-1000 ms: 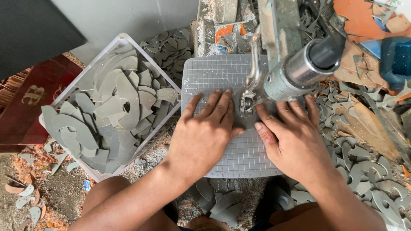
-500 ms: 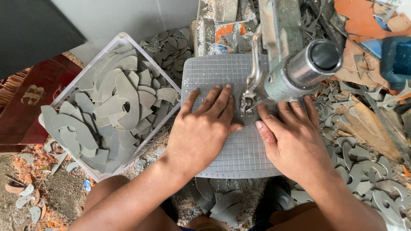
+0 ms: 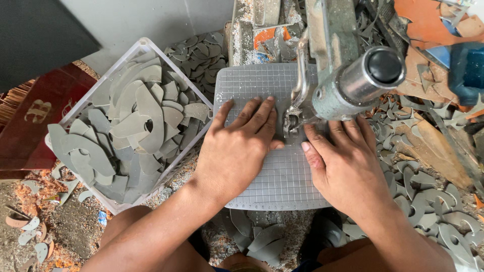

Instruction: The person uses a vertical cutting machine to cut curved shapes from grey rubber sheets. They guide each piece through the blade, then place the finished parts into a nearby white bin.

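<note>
Both hands (image 3: 237, 146) (image 3: 343, 161) still flat on gridded sheet (image 3: 282, 181), unmoved.

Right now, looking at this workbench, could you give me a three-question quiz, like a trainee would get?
1. True or false: both hands lie flat on the gridded grey sheet.
2. The clear crate of grey cut pieces stands beside which hand? A) left hand B) right hand
3. What hangs just above the fingertips of the right hand?

Key: 1. True: the left hand and right hand both press the sheet. 2. A. 3. The machine head, whose metal foot is between the two hands.
</note>
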Action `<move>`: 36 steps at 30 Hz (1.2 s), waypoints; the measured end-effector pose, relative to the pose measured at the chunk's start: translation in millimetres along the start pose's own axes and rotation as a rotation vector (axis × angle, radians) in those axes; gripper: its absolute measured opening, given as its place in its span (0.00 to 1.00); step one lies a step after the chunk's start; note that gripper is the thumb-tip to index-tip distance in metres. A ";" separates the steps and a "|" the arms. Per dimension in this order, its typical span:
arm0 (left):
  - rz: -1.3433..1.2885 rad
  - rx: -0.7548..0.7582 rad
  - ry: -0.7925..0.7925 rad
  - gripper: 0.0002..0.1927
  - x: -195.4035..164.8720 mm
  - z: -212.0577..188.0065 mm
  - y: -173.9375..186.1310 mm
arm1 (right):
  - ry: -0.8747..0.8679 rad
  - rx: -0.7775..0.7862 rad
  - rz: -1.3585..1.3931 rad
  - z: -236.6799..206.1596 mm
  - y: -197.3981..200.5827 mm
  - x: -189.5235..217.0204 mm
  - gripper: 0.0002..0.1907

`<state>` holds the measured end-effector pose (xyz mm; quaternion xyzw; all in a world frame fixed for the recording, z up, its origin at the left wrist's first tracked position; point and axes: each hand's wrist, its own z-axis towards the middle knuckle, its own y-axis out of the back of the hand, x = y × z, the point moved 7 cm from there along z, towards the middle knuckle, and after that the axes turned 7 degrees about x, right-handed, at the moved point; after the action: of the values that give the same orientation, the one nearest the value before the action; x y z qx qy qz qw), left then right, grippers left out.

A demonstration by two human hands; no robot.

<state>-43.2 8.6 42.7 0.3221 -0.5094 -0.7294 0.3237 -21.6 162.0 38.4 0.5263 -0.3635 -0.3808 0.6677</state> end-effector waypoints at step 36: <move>-0.007 -0.024 0.005 0.27 11.6 6.5 -1.0 | -0.016 -0.002 0.003 0.6 1.6 -0.9 0.21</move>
<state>-55.3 3.1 41.9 0.3218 -0.4986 -0.7359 0.3261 -22.4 162.8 40.0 0.5221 -0.3690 -0.3845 0.6659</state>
